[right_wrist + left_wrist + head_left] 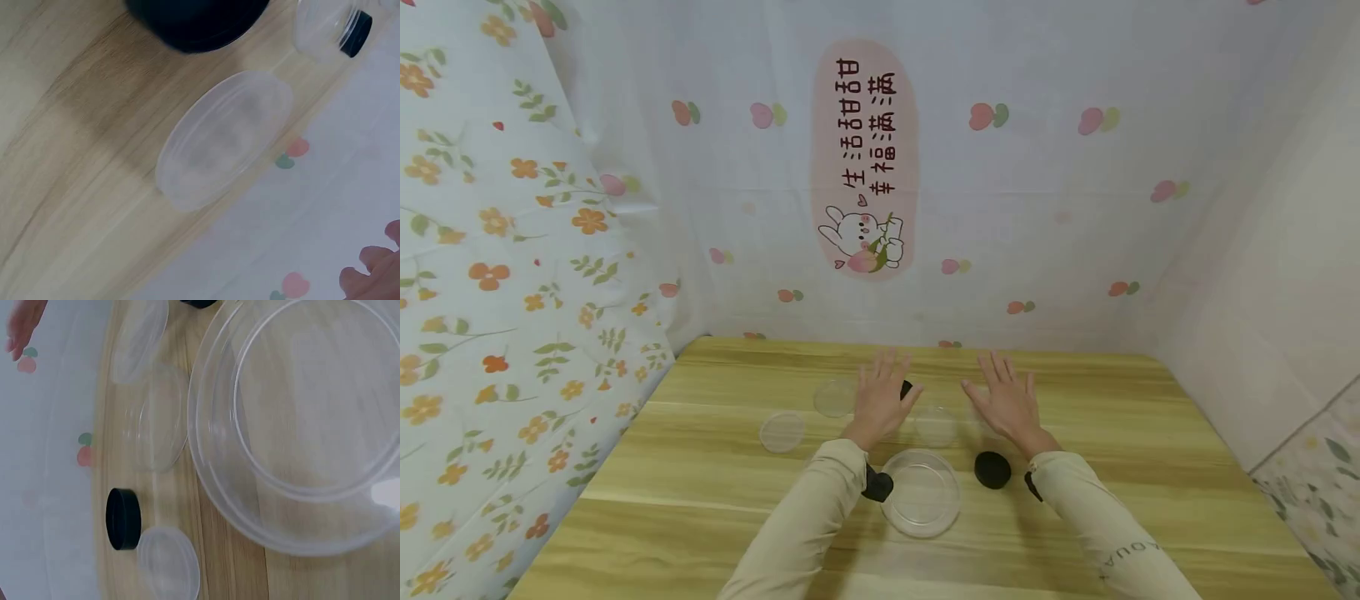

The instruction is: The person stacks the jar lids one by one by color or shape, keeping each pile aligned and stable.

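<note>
Both hands are held out over the wooden table, palms down with fingers spread, neither holding anything. My left hand (880, 402) is above a black round cap (123, 519), partly hidden in the head view, and beside a clear disc-shaped lid (834, 397). Under my right hand (1006, 407) is a frosted clear lid (225, 140), mostly covered in the head view. Between the hands lies another clear round piece (936, 426). Nearer the body, between the wrists, is a large clear round lid (921, 493) with a raised rim. A second black cap (992, 470) lies by the right wrist.
One more clear round lid (782, 432) lies left of the left hand. Behind the wooden table (700, 467) hangs a printed cloth (1037, 208). A floral cloth (512, 275) borders the left side, and a pale wall covering (1262, 292) the right.
</note>
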`<state>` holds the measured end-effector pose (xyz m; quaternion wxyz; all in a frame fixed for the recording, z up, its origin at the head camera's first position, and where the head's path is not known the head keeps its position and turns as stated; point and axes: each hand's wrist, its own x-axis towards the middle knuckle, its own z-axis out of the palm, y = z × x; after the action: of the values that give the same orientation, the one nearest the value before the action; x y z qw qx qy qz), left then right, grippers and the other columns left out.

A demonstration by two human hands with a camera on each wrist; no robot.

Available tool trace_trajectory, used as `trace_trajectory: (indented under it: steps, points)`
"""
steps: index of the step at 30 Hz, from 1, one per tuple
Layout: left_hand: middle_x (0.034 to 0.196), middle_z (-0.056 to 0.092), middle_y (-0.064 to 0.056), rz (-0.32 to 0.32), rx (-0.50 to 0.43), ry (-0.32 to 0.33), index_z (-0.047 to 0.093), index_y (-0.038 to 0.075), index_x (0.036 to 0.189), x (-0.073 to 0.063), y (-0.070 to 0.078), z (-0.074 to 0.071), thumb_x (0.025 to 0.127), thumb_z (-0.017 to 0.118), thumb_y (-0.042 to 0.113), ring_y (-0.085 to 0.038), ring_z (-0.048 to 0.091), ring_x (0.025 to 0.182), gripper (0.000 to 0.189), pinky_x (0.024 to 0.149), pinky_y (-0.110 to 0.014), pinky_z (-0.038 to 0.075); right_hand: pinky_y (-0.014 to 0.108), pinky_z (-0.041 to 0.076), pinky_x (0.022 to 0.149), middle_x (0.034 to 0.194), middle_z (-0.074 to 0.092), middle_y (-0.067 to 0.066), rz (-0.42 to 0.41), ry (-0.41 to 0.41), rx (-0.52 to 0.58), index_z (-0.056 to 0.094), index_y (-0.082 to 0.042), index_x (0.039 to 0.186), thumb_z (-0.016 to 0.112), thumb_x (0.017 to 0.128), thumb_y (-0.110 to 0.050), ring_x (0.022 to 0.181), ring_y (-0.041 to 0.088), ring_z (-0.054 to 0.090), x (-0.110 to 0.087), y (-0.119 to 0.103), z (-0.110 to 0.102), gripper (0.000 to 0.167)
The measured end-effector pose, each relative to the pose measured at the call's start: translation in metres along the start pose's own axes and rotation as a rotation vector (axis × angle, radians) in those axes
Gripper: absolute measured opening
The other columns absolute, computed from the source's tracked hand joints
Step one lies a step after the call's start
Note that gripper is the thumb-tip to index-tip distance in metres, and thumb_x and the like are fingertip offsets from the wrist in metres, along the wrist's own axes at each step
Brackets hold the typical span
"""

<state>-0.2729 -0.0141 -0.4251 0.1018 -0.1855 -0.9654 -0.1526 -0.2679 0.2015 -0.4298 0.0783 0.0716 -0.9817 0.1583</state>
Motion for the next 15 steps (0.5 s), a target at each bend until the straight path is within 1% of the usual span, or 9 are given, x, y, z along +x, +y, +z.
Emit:
trace_trajectory:
  steps: [1,4,6,10,13,15]
  points:
    - [0.145,0.017,-0.010,0.009,-0.011,0.007,0.027,0.015,0.140,0.001,0.002,0.001,0.092,0.038,0.045,-0.028,0.011,0.133,0.058,0.102,-0.054,0.012,0.060,-0.003,0.098,0.145,0.010,0.016,0.001,0.004,0.005,0.021,-0.007,0.141,0.030,0.090,-0.055,0.131,0.036,0.010,0.000,0.002,0.000,0.070]
    - [0.145,0.019,-0.010,0.025,-0.002,0.014,0.028,0.015,0.140,0.005,0.009,0.006,0.092,0.039,0.044,-0.028,0.013,0.132,0.057,0.101,-0.053,0.014,0.059,-0.003,0.098,0.146,0.011,0.015,0.007,0.009,0.026,0.021,-0.007,0.141,0.030,0.089,-0.056,0.131,0.035,0.010,0.001,0.007,-0.001,0.071]
    - [0.145,0.019,-0.009,0.027,0.006,0.010,0.028,0.015,0.140,0.007,0.013,0.009,0.092,0.038,0.045,-0.028,0.014,0.132,0.058,0.101,-0.053,0.015,0.059,-0.004,0.098,0.145,0.012,0.015,0.006,0.015,0.057,0.023,-0.006,0.140,0.032,0.090,-0.053,0.131,0.035,0.010,0.000,0.011,0.000,0.070]
    - [0.143,0.023,-0.008,0.033,0.026,0.017,0.027,0.016,0.140,0.012,0.023,0.015,0.092,0.034,0.047,-0.028,0.017,0.131,0.058,0.101,-0.051,0.017,0.061,-0.002,0.097,0.143,0.018,0.018,-0.015,0.039,0.111,0.026,-0.003,0.138,0.036,0.091,-0.048,0.130,0.036,0.012,-0.001,0.024,0.000,0.066]
    - [0.143,0.024,-0.009,0.043,-0.004,0.014,0.027,0.015,0.140,0.012,0.031,0.020,0.092,0.036,0.045,-0.029,0.020,0.130,0.057,0.100,-0.052,0.019,0.062,0.000,0.096,0.142,0.021,0.020,-0.021,0.043,0.142,0.027,-0.002,0.138,0.039,0.091,-0.045,0.129,0.037,0.014,-0.003,0.033,0.000,0.065]
    - [0.143,0.023,-0.010,0.046,-0.036,0.000,0.027,0.015,0.140,0.012,0.037,0.023,0.092,0.037,0.044,-0.030,0.020,0.130,0.056,0.100,-0.052,0.019,0.062,0.000,0.096,0.142,0.021,0.020,-0.011,0.038,0.158,0.026,-0.003,0.138,0.039,0.091,-0.045,0.129,0.037,0.014,-0.005,0.039,0.000,0.064]
